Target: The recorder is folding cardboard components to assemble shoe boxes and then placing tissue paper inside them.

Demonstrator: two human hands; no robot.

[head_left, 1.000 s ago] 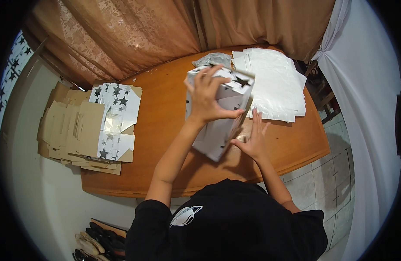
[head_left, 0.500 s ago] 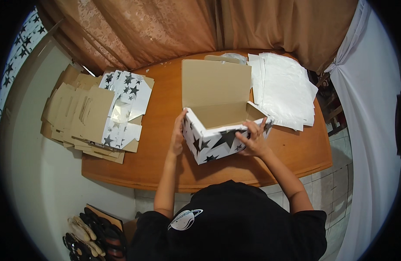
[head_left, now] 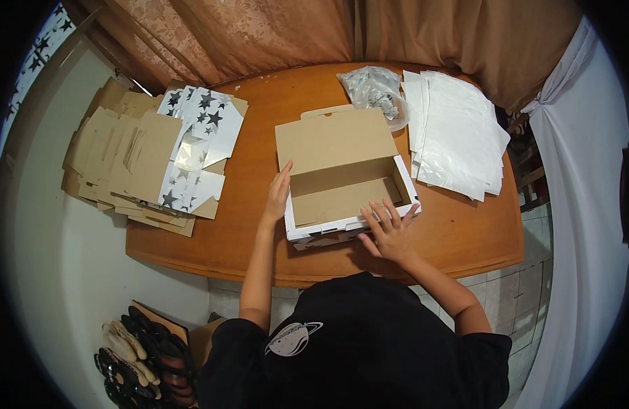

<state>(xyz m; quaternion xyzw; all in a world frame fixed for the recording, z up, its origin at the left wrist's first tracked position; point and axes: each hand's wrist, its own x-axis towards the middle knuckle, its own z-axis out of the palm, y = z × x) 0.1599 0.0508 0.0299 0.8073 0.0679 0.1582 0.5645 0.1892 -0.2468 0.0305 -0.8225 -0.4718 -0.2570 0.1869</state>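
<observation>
A cardboard box, white with black stars outside and plain brown inside, rests on the wooden table in front of me. Its lid is folded back, away from me, and nothing shows inside. My left hand lies flat along the box's left side, fingers extended. Over the near right corner and front edge, my right hand has its fingers spread, with the fingertips at the rim. Neither hand is closed around the box.
Flattened cardboard boxes, some star-printed, lie piled at the table's left. A clear plastic bag with grey contents sits behind the lid. White plastic mailers are stacked at the right. Shoes stand on the floor at lower left.
The box has gone from tilted in my hands to resting level on the table, its lid leaning farther back. My right hand has loosened and spread. The plastic bag now shows more fully.
</observation>
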